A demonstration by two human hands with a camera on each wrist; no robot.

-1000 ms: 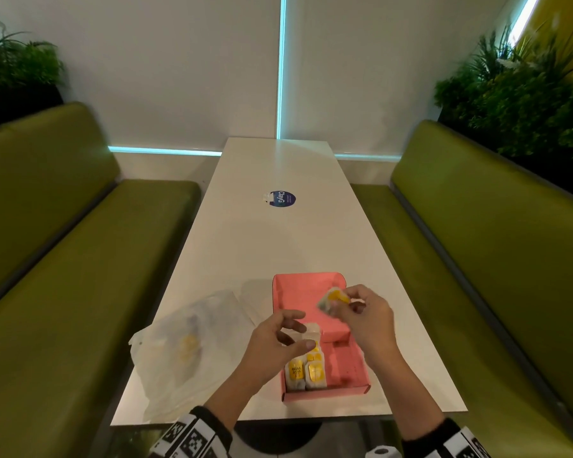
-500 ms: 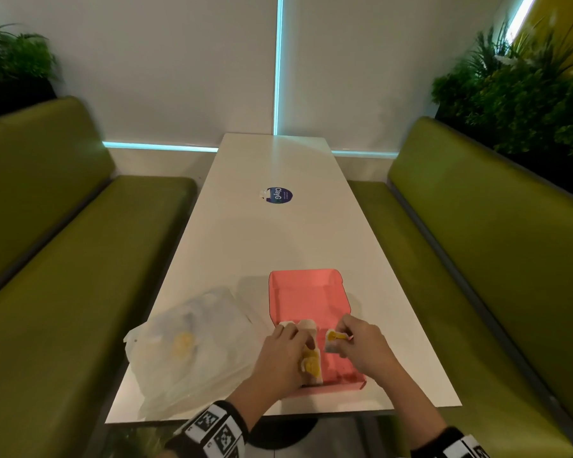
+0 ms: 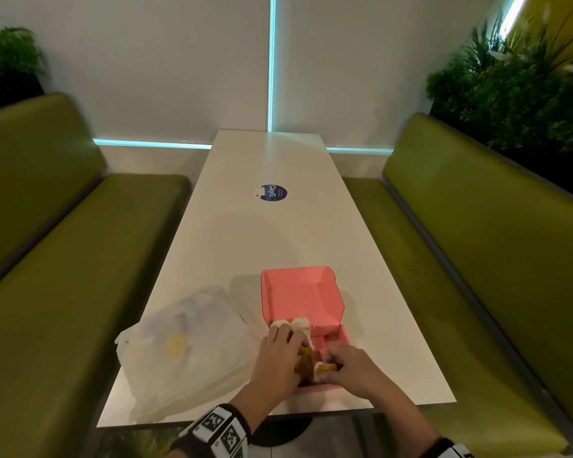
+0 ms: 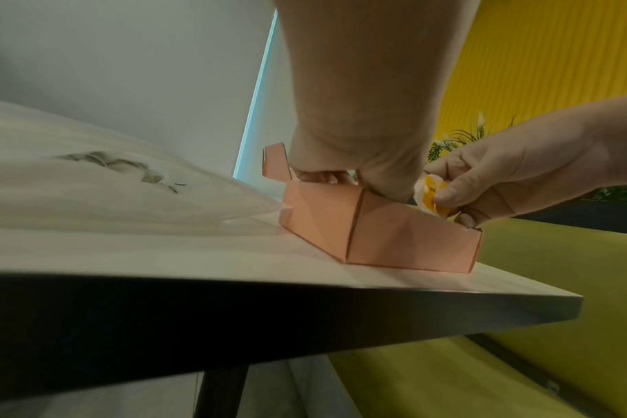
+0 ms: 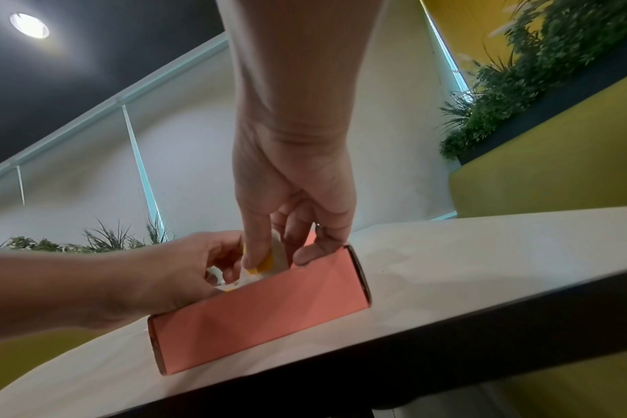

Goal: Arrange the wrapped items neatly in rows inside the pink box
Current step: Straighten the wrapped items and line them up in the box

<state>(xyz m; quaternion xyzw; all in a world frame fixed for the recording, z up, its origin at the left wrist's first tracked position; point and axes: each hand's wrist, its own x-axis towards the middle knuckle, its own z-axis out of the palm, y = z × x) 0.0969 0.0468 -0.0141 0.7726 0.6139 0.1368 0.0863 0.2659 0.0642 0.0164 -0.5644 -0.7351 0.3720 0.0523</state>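
**Both hands at the near end of the pink box**

I see the pink box [image 3: 300, 300] lying open on the white table [image 3: 265, 233], close to the near edge, with its lid flap standing up on the far side. My right hand [image 3: 354, 371] pinches one wrapped item [image 3: 323, 370], white with a yellow mark, between the thumb and the curled fingers. From the left wrist camera this item [image 4: 432, 195] is just above the near wall of the box [image 4: 376, 232], at the right side of it, and partly lower than the rim. From the right wrist camera I see the same wrapped item [image 5: 265, 261] between the fingers, and the little finger touches the top edge of the box [image 5: 262, 311].

My left hand [image 3: 280, 353] reaches into the left part of the box, with the fingers bent down onto the wrapped items in the box [image 3: 303, 355]. It presses or holds them, but I cannot tell which, because the hand covers them. More white wrappers [image 3: 295, 324] show just beyond the fingertips, against the inner fold of the box.

At the left of the box a translucent plastic bag [image 3: 186, 352] lies on the table, with something yellow inside. A round blue sticker [image 3: 273, 193] is in the middle of the table, well apart from the box. Green benches [image 3: 63, 259] stand on both sides.
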